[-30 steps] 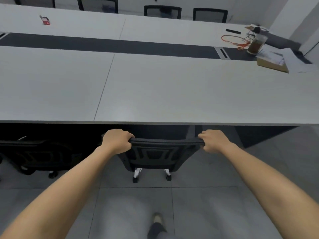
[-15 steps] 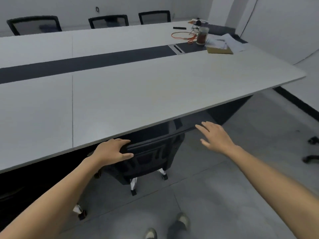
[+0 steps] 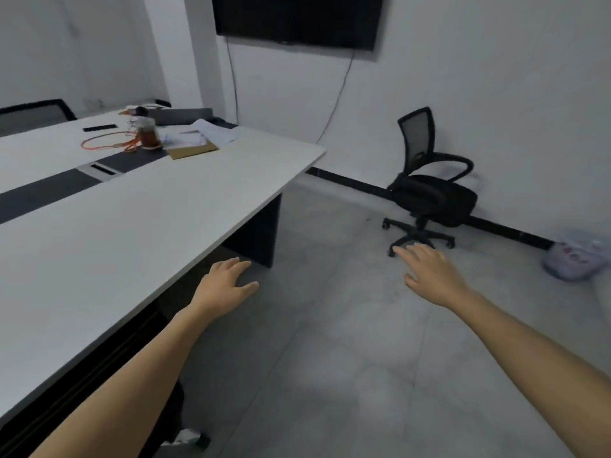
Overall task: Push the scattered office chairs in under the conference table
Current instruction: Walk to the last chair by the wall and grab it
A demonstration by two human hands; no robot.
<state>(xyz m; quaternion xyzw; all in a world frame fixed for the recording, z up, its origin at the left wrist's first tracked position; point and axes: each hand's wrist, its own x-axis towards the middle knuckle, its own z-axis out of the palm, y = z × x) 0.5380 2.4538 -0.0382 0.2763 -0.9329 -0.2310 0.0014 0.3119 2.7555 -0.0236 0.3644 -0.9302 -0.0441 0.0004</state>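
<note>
A black mesh-backed office chair (image 3: 429,190) with armrests stands by itself against the right wall, away from the long white conference table (image 3: 139,209). My left hand (image 3: 224,285) hovers open just off the table's near edge, holding nothing. My right hand (image 3: 429,269) is stretched out open over the floor, in front of the chair's wheeled base and not touching it. Under the table at the lower left, a dark chair (image 3: 172,414) is tucked in, mostly hidden by my left arm.
A jar, an orange cord, papers and a brown envelope (image 3: 191,150) lie at the table's far end. A black screen (image 3: 297,19) hangs on the wall. A plastic bag (image 3: 575,259) lies on the floor at the right. Another chair back (image 3: 36,110) shows beyond the table.
Both hands have let go of the chair back that they held at the table. My view has swung right, bringing the lone chair by the wall into sight.
</note>
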